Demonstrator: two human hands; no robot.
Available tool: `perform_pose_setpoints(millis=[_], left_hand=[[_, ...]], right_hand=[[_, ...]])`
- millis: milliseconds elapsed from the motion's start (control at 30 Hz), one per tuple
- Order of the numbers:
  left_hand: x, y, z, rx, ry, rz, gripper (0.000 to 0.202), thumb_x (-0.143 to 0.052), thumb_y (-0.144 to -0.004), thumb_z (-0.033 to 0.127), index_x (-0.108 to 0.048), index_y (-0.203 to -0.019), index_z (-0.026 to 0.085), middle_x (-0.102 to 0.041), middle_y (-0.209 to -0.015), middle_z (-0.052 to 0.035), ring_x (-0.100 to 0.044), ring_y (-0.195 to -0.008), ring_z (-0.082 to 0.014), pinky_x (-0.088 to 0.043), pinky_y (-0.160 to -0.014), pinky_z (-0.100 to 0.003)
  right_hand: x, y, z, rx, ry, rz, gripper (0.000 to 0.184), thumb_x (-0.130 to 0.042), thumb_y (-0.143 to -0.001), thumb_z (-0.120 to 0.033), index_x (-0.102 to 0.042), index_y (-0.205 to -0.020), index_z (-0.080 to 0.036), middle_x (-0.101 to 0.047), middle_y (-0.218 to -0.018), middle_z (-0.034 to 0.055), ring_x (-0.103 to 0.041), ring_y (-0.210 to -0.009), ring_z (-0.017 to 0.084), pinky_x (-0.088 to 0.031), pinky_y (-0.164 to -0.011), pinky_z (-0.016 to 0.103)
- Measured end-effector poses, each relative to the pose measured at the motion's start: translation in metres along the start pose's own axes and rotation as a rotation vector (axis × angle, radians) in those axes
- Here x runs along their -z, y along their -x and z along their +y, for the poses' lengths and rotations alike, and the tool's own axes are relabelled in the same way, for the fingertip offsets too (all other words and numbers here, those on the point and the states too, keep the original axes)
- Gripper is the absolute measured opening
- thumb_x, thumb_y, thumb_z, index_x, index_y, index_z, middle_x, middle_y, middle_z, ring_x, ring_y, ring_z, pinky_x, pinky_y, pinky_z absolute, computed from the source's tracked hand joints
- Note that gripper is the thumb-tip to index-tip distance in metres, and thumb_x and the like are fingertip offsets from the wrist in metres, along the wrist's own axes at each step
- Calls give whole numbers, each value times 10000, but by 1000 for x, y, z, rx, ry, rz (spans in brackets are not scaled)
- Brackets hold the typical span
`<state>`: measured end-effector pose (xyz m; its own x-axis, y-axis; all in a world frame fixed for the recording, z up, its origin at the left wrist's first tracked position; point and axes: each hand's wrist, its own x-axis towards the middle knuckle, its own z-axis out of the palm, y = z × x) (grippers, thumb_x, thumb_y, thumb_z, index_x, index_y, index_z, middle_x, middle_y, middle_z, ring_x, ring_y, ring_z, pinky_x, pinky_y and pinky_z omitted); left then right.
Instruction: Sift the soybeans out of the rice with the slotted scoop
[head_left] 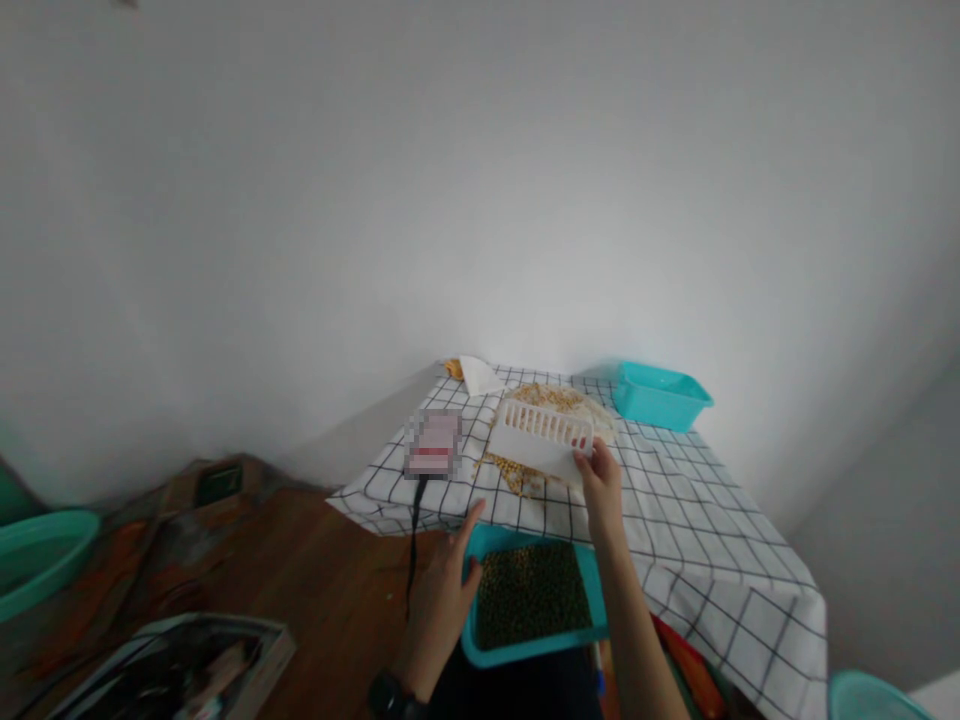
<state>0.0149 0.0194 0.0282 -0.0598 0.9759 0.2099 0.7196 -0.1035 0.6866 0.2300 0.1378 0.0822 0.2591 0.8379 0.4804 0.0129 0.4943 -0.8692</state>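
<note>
My right hand (pixel 602 480) grips the right end of a white slotted plastic panel (pixel 536 445), tilted above the table. Behind and under the panel lie yellow kernels or beans (pixel 517 475), partly hidden by it. A turquoise bin (pixel 540 655) full of small green beans (pixel 534 597) sits in front of my body, below the table edge. My left hand (pixel 442 590) is at the bin's left rim, index finger stretched out and thumb apart over the edge; the other fingers are hard to make out.
A checked cloth covers the table (pixel 667 490). A second turquoise bin (pixel 660 397) stands at the back right, white paper (pixel 480 376) at the back left. A blurred-out device (pixel 433 443) trails a black cable (pixel 413 540). A green basin (pixel 45 555) and box (pixel 274 655) are left.
</note>
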Motion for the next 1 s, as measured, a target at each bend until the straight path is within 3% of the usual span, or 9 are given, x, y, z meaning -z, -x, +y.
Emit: perform_pose_setpoints(millis=[200,233,367,533,667,767,867,1000], left_hand=[[-1,0,-1,1,1,-2,670,-421,-886,137,-283,-1513,328,-665,-1242,-42,-608,-1195,-189,-484,-977,-320],[-1,0,-2,0,0,2,675,-425,-883,130,-285,-1512,331,-666,-1240,-40,-612,-1188,-188,-484,-976,-321],[-2,-1,-3,-9,4,16,687,-435,-867,112,-307,-1503,336,-679,-1204,-34,-626,-1158,-187,-479,-986,-328],[0,0,1,-6,12,10,668,-413,-875,126,-311,-1505,321,-683,-1177,-39,-612,-1184,-194,-470,-1002,-333],[0,1,3,-20,12,33,655,-401,-888,142,-300,-1510,324,-688,-1167,-35,-600,-1203,-196,-472,-999,-335],[-1,0,2,-29,15,43,663,-401,-880,132,-302,-1509,318,-692,-1160,-37,-605,-1197,-195,-478,-994,-339],[-2,-1,0,-49,26,49,668,-401,-871,122,-307,-1506,306,-684,-1186,-42,-612,-1185,-195,-484,-994,-352],[-3,-1,-2,-46,36,47,664,-398,-877,126,-299,-1509,307,-677,-1210,-50,-615,-1182,-195,-476,-1008,-358]], right_hand=[[17,21,-12,-33,-83,16,291,-676,-758,-399,-669,-972,-202,-716,-986,63,-639,-910,224,-489,-823,358],[24,29,-15,-39,-105,52,289,-658,-780,-403,-657,-1000,-215,-711,-1016,58,-640,-943,221,-487,-852,367],[69,69,-32,-38,-188,418,239,-699,-758,-362,-640,-949,-231,-688,-1004,52,-633,-964,221,-498,-832,352],[111,101,-62,-10,-149,564,240,-724,-758,-313,-624,-967,-250,-658,-1022,27,-605,-985,196,-471,-838,307],[110,106,-75,30,-23,514,214,-741,-740,-343,-619,-860,-215,-642,-921,13,-588,-909,184,-449,-849,304],[103,108,-78,-34,54,471,246,-718,-763,-383,-641,-916,-207,-653,-929,15,-591,-897,185,-445,-842,301],[100,112,-82,19,97,515,254,-706,-769,-407,-644,-915,-209,-662,-912,18,-600,-885,193,-447,-831,301],[100,114,-84,31,407,523,283,-675,-780,-461,-675,-893,-202,-685,-867,54,-614,-843,228,-452,-774,315]])
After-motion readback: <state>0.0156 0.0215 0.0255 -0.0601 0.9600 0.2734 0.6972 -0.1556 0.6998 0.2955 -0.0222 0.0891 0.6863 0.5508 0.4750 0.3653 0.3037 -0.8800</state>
